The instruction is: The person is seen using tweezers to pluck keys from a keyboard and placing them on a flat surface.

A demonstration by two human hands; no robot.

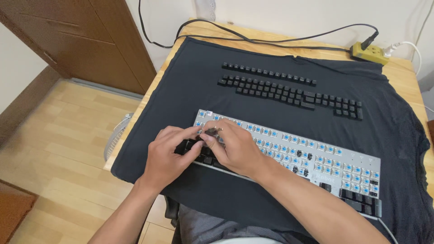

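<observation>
A silver keyboard with exposed blue switches lies on a black cloth. Most of its black keycaps are off. My left hand rests on the keyboard's left end, fingers over the few black keys still there. My right hand crosses beside it and pinches a small metal keycap puller over those keys. Removed black keycaps lie in neat rows on the cloth beyond the keyboard.
The cloth covers a wooden table. A yellow-green power strip with black and white cables sits at the far right corner. A wooden cabinet and a white fan stand on the floor to the left.
</observation>
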